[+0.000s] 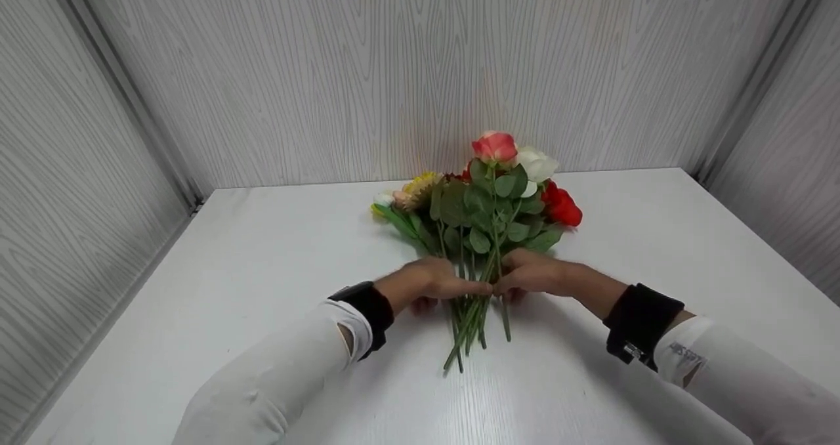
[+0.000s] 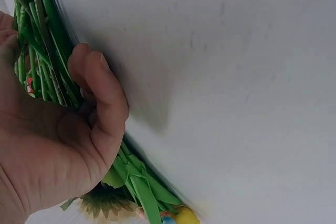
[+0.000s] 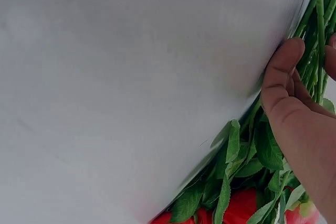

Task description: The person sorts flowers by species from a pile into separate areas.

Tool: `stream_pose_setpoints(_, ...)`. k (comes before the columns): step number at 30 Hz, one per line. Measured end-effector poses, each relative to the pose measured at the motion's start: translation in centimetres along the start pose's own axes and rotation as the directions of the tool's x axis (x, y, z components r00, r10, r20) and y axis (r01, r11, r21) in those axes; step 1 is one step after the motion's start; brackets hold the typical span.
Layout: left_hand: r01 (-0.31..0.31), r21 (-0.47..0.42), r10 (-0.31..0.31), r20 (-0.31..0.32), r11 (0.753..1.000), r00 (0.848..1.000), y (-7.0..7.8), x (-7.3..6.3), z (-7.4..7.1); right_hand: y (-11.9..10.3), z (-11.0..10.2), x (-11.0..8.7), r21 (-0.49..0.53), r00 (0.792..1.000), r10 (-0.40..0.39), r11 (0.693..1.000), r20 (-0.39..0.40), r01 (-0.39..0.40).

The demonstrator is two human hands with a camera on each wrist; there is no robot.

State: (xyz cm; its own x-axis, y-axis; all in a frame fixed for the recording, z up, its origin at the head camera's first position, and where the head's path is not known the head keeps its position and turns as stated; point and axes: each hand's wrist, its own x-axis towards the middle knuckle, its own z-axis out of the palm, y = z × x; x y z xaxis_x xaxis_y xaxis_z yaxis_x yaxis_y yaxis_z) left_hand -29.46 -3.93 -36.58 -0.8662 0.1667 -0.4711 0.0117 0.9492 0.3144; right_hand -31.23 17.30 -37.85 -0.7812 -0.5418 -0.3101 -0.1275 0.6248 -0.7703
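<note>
A bunch of flowers [image 1: 479,202] lies on the white table, blooms toward the back wall and green stems [image 1: 471,327] toward the front. From the left, my left hand [image 1: 436,279] grips the stems, its thumb laid across them and its fingers [image 2: 107,93] curled round their side. My right hand [image 1: 535,273] holds the same stems from the right, fingers [image 3: 283,69] bent in behind them. Both thumbs come together over the bundle. A pink rose [image 1: 495,147] tops the bunch, near a white bloom [image 1: 537,164] and a red one [image 1: 562,206]. Leaves hide parts of other blooms.
Grey wood-grain panels rise at the back [image 1: 295,84] and on both sides. The white table [image 1: 275,248] extends to either side of the bunch. Black bands [image 1: 643,323] circle both wrists, below white sleeves.
</note>
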Motion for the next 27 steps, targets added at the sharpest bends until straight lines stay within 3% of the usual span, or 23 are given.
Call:
stream_pose_setpoints(7,-0.021,0.057,0.021,-0.003,0.998,1.000,0.50,-0.18,-0.36,-0.25,-0.33,-0.08,-0.001,0.999,-0.031,1.000,0.009,0.031)
stream_pose_setpoints(14,0.014,0.062,-0.014,0.001,0.998,1.000,0.45,-0.35,0.19,0.39,-0.39,0.42,0.079,0.997,-0.025,0.997,0.077,0.018)
stream_pose_setpoints(18,0.011,0.064,-0.011,-0.008,0.998,1.000,0.44,-0.25,0.20,0.59,-0.36,0.50,0.133,0.998,-0.025,0.991,0.060,0.017)
stream_pose_setpoints(27,0.015,0.053,-0.015,-0.002,0.998,1.000,0.57,-0.33,-0.05,0.41,-0.41,0.36,0.144,0.998,-0.048,0.989,0.041,0.041)
